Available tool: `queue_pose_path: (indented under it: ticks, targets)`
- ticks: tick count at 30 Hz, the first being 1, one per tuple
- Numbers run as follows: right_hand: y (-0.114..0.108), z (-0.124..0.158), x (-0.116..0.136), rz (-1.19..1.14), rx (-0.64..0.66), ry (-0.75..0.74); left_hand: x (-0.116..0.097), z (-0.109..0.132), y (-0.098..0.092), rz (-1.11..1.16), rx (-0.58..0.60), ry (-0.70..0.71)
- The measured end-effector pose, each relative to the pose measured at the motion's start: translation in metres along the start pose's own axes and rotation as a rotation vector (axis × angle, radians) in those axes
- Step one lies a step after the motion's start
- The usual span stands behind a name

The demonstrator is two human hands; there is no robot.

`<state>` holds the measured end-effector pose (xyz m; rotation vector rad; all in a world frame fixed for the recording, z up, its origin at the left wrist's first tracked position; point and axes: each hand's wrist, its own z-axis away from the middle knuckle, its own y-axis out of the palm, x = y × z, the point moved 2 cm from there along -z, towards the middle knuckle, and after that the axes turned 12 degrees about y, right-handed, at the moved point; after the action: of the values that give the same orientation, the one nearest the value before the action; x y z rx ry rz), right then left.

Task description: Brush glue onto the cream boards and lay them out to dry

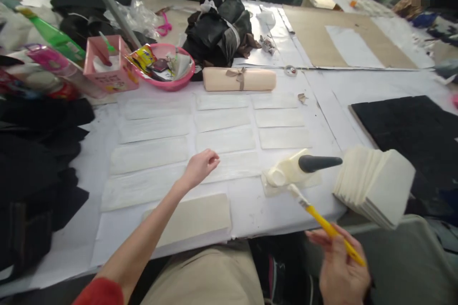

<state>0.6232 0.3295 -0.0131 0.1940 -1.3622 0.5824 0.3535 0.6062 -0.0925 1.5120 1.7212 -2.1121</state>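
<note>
My right hand grips a brush by its yellow handle. The brush's pale bristles touch or nearly touch the white spout of a cream glue container with a dark grey handle. My left hand, fingers curled and with nothing visible in them, hovers over the rows of thin white strips. Below it, partly behind my left forearm, lies a thicker cream panel near the table's front edge. A stack of cream panels leans to the right of the container.
Black pieces are heaped at the left. At the back stand a pink box, a pink basket of small items, a beige case with a bow and a black bundle. Black sheets lie on the right.
</note>
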Motion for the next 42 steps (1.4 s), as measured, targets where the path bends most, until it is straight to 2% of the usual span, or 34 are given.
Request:
queue_pose_path:
  ticks: [3, 6, 8, 10, 13, 16, 20, 23, 27, 33, 39, 42]
  targets:
    - [0.039, 0.061, -0.034, 0.118, 0.245, 0.149, 0.032, 0.123, -0.015, 0.051, -0.036, -0.256]
    - [0.08, 0.107, -0.054, 0.14, 0.431, 0.184, 0.06, 0.225, -0.009, 0.11, -0.089, -0.565]
    - [0.101, 0.129, -0.062, 0.139, 0.507, 0.181, 0.071, 0.268, -0.001, 0.088, -0.121, -0.68]
    - [0.114, 0.146, -0.067, 0.153, 0.553, 0.165, 0.078, 0.292, 0.004, 0.07, -0.146, -0.738]
    - [0.116, 0.158, -0.072, 0.184, 0.537, 0.12, 0.085, 0.306, 0.006, 0.081, -0.178, -0.743]
    - [0.102, 0.144, -0.071, 0.18, 0.414, 0.067, 0.096, 0.312, 0.005, 0.11, -0.169, -0.758]
    - [0.072, 0.086, -0.06, 0.148, 0.179, -0.008, 0.111, 0.318, 0.009, 0.248, -0.119, -0.837]
    - [0.059, 0.038, -0.048, 0.164, 0.077, -0.075, 0.115, 0.321, 0.011, 0.322, -0.132, -0.882]
    - [0.061, 0.002, -0.038, 0.212, 0.089, -0.114, 0.107, 0.32, 0.005, 0.233, -0.112, -0.886]
    - [0.064, -0.015, -0.043, 0.321, 0.117, -0.18, 0.093, 0.316, -0.002, 0.051, -0.085, -0.895]
    - [0.071, -0.047, -0.062, 0.604, 0.156, -0.29, 0.108, 0.324, 0.009, 0.223, -0.091, -0.992]
    - [0.073, -0.057, -0.066, 0.653, 0.184, -0.301, 0.113, 0.325, 0.012, 0.284, -0.1, -0.998]
